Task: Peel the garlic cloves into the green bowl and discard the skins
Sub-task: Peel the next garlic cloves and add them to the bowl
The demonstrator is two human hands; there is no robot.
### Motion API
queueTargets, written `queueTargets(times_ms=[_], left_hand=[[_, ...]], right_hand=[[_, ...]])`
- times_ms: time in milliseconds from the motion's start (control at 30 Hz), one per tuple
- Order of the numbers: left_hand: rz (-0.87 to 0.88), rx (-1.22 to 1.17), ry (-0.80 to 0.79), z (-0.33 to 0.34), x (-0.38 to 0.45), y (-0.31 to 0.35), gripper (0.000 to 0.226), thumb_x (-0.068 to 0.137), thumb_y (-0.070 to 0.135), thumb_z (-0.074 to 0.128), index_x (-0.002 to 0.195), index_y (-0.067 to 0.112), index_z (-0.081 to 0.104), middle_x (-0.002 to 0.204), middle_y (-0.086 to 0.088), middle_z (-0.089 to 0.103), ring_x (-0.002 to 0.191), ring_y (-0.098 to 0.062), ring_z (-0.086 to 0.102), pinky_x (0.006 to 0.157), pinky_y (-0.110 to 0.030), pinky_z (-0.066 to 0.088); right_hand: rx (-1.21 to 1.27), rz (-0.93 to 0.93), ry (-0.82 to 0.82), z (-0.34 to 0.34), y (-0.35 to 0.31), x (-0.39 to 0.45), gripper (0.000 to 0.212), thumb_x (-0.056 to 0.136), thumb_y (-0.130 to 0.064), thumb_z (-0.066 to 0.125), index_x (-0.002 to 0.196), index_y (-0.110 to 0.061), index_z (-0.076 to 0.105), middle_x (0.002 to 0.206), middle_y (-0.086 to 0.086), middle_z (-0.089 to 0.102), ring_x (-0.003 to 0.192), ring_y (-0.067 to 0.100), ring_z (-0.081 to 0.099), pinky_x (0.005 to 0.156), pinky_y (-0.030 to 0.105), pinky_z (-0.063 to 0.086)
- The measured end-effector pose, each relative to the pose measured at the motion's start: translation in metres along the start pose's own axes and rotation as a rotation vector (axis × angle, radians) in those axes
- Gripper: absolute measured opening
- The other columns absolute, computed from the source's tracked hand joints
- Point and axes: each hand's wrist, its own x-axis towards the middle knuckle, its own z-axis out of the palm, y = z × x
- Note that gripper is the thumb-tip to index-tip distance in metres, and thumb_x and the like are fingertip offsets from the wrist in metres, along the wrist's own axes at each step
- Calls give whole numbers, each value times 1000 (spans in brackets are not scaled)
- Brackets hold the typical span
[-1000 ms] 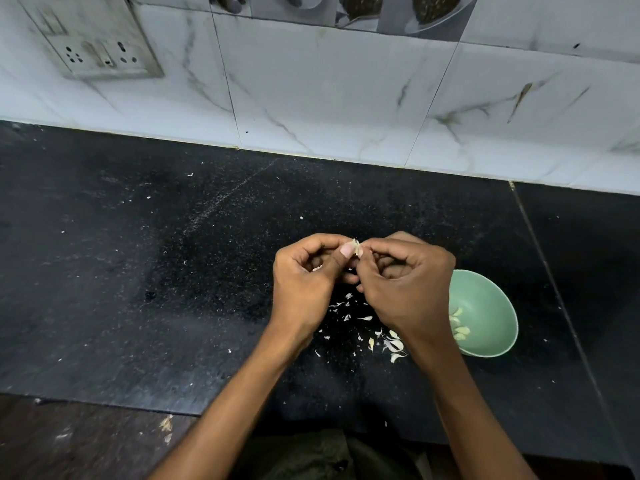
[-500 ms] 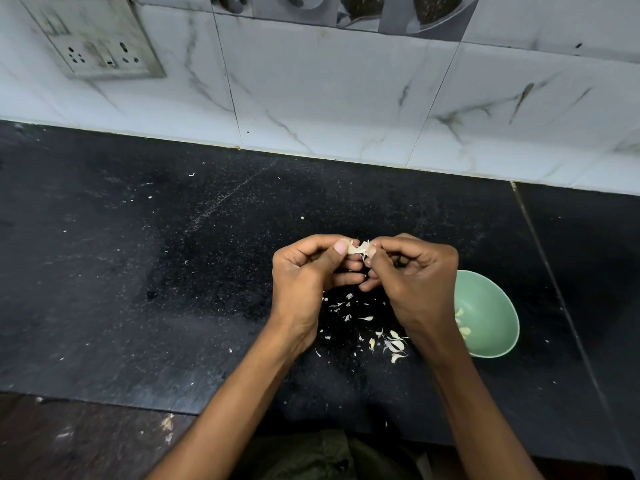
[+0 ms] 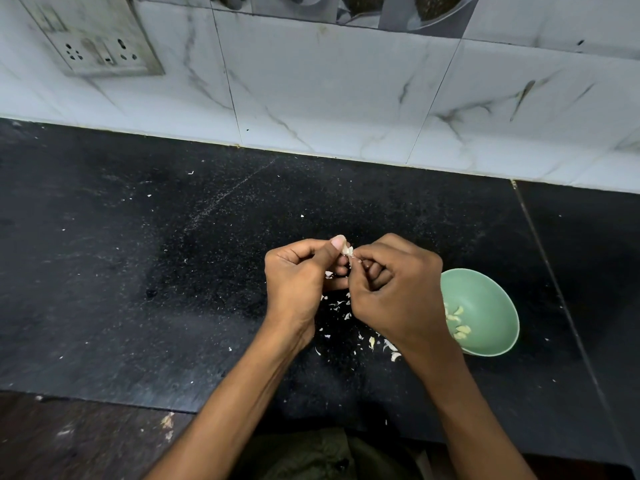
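Observation:
My left hand (image 3: pixel 298 275) pinches a small pale garlic clove (image 3: pixel 347 250) between thumb and fingertips above the black counter. My right hand (image 3: pixel 394 289) meets it from the right, its fingers curled and pinching at the clove's skin. The green bowl (image 3: pixel 491 299) stands just right of my right hand, partly covered by my wrist, with several peeled cloves (image 3: pixel 459 323) inside. Loose white garlic skins (image 3: pixel 349 323) lie scattered on the counter below my hands.
The black stone counter (image 3: pixel 173 271) runs back to a white marble-tiled wall (image 3: pixel 346 98) carrying a switch and socket plate (image 3: pixel 97 46) at the upper left. A seam in the counter (image 3: pixel 547 265) passes right of the bowl. The counter's front edge lies near my forearms.
Both hands have stayed together over the skins, working the clove between the fingertips. The right hand's fingers have shifted slightly on the skin. The bowl has not moved.

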Motion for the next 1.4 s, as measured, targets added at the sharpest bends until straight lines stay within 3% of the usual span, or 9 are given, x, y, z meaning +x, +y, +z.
queueTargets(times_ms=[167, 333, 500, 667, 1100, 1233, 1400], left_hand=[[-99, 22, 27, 2, 2, 4, 24, 87, 11, 75, 79, -11, 70, 63, -10, 63, 56, -15, 58, 49, -25, 50], [-156, -14, 31, 1, 2, 7, 19, 87, 10, 75, 74, -4, 70, 62, -9, 63, 55, -14, 59, 48, -23, 50], [-137, 25, 55, 2, -1, 2, 24, 85, 12, 77, 72, -7, 70, 72, -21, 68, 64, -27, 65, 53, -28, 53], [-153, 18, 104, 0, -1, 1, 24, 85, 13, 78, 70, -4, 71, 71, -20, 68, 66, -30, 65, 52, -28, 53], [-125, 27, 121, 4, -8, -1, 26, 86, 11, 76, 65, -2, 70, 64, -12, 68, 60, -21, 66, 54, -27, 53], [-121, 29, 97, 2, -6, -1, 27, 89, 10, 74, 69, -6, 68, 68, -17, 67, 62, -24, 64, 52, -28, 53], [-115, 8, 24, 0, -5, 0, 20, 93, 9, 67, 82, -7, 73, 73, -16, 69, 67, -20, 66, 61, -28, 59]], right_hand=[[-78, -8, 8, 7, -2, -5, 2, 80, -7, 72, 79, -8, 73, 77, 2, 64, 57, 15, 57, 52, 36, 51], [-56, 7, 85, 10, -7, -8, 14, 81, -5, 73, 94, -6, 78, 85, 4, 70, 64, 17, 65, 55, 35, 57], [-87, 31, 28, 8, -8, -5, 8, 81, -8, 70, 76, -8, 75, 71, 1, 65, 53, 14, 56, 48, 34, 49], [-22, 42, -89, 5, -4, 0, 6, 79, -10, 73, 78, -13, 78, 71, -2, 65, 53, 10, 57, 48, 32, 49], [-57, 49, -67, 10, -2, -1, 14, 77, -10, 70, 63, -9, 70, 60, 1, 58, 45, 15, 49, 44, 34, 43], [54, 63, -44, 7, 0, 2, 14, 79, -8, 70, 66, -10, 75, 61, 0, 63, 48, 13, 56, 46, 35, 46], [242, 247, 62, 6, 2, 4, 14, 79, 3, 77, 77, -11, 81, 69, -4, 73, 55, 6, 69, 52, 30, 59]])
